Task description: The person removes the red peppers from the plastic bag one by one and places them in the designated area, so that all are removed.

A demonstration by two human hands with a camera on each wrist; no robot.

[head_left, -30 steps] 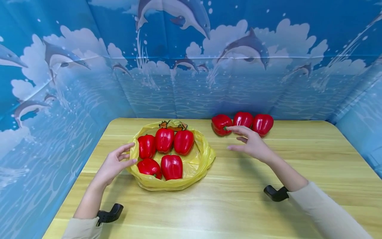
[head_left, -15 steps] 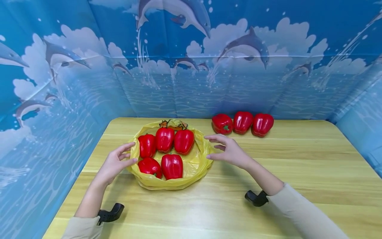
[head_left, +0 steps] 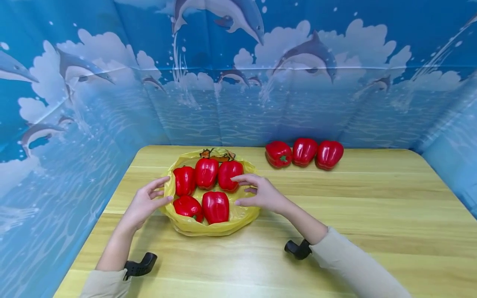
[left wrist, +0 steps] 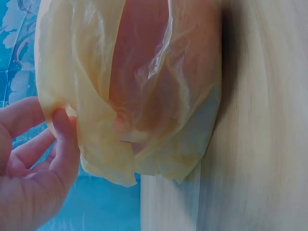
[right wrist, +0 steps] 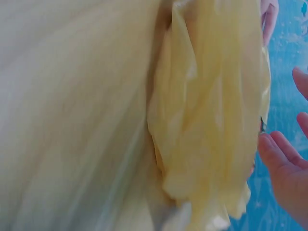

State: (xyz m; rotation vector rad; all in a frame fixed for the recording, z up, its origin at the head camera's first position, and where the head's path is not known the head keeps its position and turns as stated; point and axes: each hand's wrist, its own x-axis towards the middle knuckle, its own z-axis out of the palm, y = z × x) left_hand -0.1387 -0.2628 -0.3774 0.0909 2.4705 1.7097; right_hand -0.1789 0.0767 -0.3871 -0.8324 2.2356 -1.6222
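Note:
A yellow plastic bag (head_left: 244, 212) lies with its mouth spread wide on the table, holding several red bell peppers, among them a front one (head_left: 215, 207). At the bag's left rim my left hand (head_left: 143, 205) pinches the plastic between thumb and finger; the left wrist view shows the pinched bag wall (left wrist: 96, 96) closely. My right hand (head_left: 262, 194) hovers over the bag's right side, thumb and fingers apart, holding nothing. Its fingertips overlap the back right bell pepper (head_left: 228, 170) in the head view; whether they touch it I cannot tell.
Three more red bell peppers stand in a row at the table's back edge, the middle one (head_left: 304, 152) between two others. Behind the wooden table (head_left: 372, 198) hangs a blue dolphin-print curtain (head_left: 298, 107). Each wrist wears a black camera mount.
My right hand has moved left from near the back row of bell peppers to above the bag, with nothing in it. My left hand keeps its pinch on the rim.

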